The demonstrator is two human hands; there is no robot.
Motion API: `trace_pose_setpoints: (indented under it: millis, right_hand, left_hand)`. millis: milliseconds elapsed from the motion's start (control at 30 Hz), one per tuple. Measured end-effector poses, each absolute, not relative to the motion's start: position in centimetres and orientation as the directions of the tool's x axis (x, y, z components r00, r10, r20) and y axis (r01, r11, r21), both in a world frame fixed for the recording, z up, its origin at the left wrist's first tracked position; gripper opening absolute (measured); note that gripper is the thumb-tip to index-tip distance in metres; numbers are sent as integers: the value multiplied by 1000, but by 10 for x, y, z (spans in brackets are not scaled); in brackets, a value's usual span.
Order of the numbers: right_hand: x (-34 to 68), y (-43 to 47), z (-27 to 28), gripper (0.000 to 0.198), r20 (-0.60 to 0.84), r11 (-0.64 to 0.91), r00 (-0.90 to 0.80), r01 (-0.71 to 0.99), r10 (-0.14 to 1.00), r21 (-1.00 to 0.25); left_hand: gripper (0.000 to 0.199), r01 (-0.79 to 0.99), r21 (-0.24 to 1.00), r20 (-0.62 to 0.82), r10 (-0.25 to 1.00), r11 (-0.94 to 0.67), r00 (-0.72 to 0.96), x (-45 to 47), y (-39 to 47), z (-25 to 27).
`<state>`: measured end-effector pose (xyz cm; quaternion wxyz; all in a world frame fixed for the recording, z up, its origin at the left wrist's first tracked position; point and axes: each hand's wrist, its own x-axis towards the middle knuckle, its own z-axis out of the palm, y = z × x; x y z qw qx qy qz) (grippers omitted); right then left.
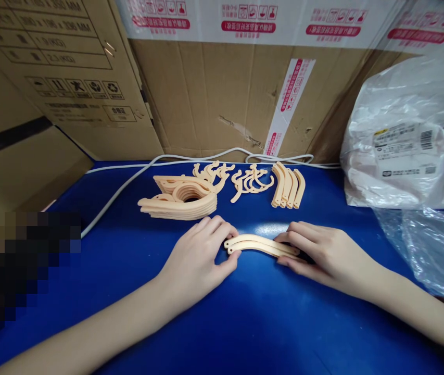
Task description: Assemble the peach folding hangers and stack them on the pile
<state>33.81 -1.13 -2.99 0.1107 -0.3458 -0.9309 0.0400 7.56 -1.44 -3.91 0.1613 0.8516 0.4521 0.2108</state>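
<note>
Two curved beige arms (256, 243), like parts of a folding hanger, lie side by side just above the blue table, with small holes at their ends. My left hand (204, 250) pinches their left ends between thumb and fingers. At the right ends, my right hand (319, 255) closes round them and hides part of the tips. Beyond my left hand stands a stack of larger beige hanger pieces (182, 208) with a round opening. Behind my hands lie small beige hooks (251, 182) in two loose heaps. A row of more curved arms (288, 187) rests to their right.
Cardboard boxes (214, 94) wall off the back and left of the blue table (229, 323). A white cable (128, 182) runs along the rear. At the right sit a white plastic bag (397, 172) with a label and clear plastic film (428, 250). The left edge is pixelated.
</note>
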Motion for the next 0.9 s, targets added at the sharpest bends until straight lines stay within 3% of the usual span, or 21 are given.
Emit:
trace_pose_setpoints:
  millis: [233, 533, 733, 900]
  right_hand:
    - [334, -9, -37, 27, 277, 678, -632, 726, 724, -116]
    - [331, -1, -37, 27, 326, 633, -608, 774, 724, 37]
    - [322, 20, -17, 31, 303, 626, -661, 750, 687, 214]
    - [299, 59, -2, 23, 263, 636, -711, 702, 652, 320]
  left_hand:
    - [21, 629, 520, 211, 801, -577, 560, 67, -7, -39]
    - [27, 682, 254, 328, 724, -686, 606, 66, -7, -42]
    - [47, 648, 242, 271, 692, -722, 669, 68, -12, -41]
    - [50, 650, 255, 237, 698, -716, 676, 67, -13, -41]
